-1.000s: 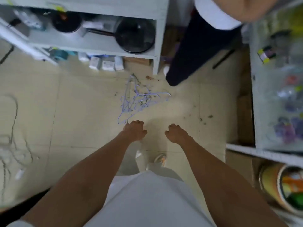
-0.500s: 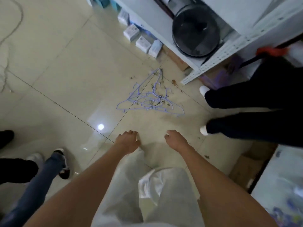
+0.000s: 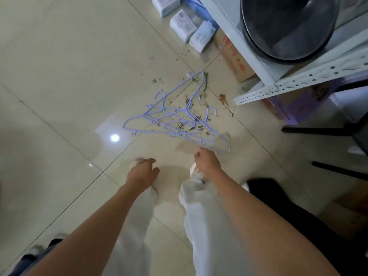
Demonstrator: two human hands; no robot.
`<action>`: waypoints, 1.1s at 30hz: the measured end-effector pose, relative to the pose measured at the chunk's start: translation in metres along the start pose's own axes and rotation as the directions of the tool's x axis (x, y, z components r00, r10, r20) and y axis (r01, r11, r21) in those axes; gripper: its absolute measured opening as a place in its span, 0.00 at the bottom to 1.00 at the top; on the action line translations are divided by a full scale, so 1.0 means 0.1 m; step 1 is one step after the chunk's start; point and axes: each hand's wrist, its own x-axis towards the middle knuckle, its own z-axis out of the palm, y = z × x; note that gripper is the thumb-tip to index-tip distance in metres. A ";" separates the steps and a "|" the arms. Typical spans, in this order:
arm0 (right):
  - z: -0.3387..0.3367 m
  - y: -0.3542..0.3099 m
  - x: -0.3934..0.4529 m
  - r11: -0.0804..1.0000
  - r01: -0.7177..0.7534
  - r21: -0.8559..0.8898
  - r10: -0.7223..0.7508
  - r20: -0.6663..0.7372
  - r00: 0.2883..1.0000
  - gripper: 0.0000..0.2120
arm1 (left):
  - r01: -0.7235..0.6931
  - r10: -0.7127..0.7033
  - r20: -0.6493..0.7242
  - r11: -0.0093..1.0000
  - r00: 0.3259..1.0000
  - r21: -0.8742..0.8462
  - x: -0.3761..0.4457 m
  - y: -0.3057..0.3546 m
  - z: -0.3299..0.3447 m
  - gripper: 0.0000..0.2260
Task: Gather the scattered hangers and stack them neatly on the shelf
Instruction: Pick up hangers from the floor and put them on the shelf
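Both hands have come closer to the hangers (image 3: 175, 120) since half a second ago, and the dark-trousered legs that stood at the right have gone from beside the pile.

Lilac wire hangers lie tangled on the tiled floor (image 3: 69, 76), just off the corner post of the white metal shelf (image 3: 256, 94), with dry crumbs of debris (image 3: 189, 126) strewn among them so the count is hard to make out. Right hand (image 3: 207, 164) hovers just short of the nearest hanger, fingers curled in loosely, holding nothing. Left hand (image 3: 142, 174) is lower and apart from the pile, fingers half curled and blurred, also empty. A dark round pan (image 3: 288, 26) on the shelf is cut off at the top edge. White boxes (image 3: 183, 22) sit on the floor under the shelf, beside a cardboard box (image 3: 237, 58) that is partly hidden. White trouser legs hide the feet.
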 end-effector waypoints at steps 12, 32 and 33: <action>0.36 0.20 2.86 0.995 0.081 0.066 -0.060 -0.283 0.957 0.14 | -0.081 0.031 -0.161 0.945 0.987 -0.316 2.92 0.55 0.57 0.13; -0.01 -0.07 2.83 0.632 0.193 0.751 -0.044 -0.213 0.976 0.25 | -0.387 0.547 -0.429 0.827 0.718 0.407 3.20 0.45 -0.19 0.07; -0.05 -0.03 2.91 0.736 0.150 0.660 0.016 -0.238 0.971 0.22 | -0.368 0.505 -0.475 0.859 0.720 0.356 3.13 0.40 -0.23 0.07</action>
